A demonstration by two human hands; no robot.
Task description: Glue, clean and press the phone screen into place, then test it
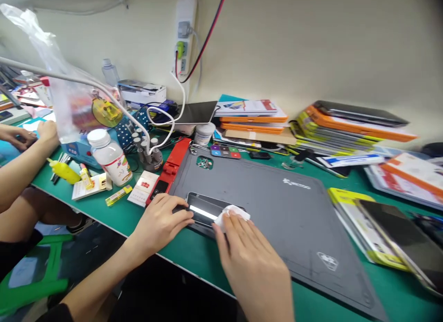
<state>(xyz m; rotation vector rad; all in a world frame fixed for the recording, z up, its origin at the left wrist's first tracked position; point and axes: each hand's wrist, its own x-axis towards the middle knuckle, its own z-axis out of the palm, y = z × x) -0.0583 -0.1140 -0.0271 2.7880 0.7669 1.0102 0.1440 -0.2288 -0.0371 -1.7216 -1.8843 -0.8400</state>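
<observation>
A dark smartphone (pixel 202 210) lies face up at the near edge of the grey work mat (pixel 273 211), with a bright strip of light reflected on its screen. My left hand (pixel 162 220) grips the phone's left end between thumb and fingers. Under the fingertips of my right hand (pixel 251 253), a crumpled white tissue (pixel 238 211) is pressed against the phone's right part. That end of the phone is partly hidden by the tissue and the hand.
Left of the mat are a red case (pixel 169 169), a white-capped bottle (pixel 110 158) and a screwdriver stand (pixel 148 156). Behind stand stacked boxes (pixel 254 119); packages and a tablet-like panel (pixel 398 225) lie right. Another person's arm (pixel 27 169) rests at far left.
</observation>
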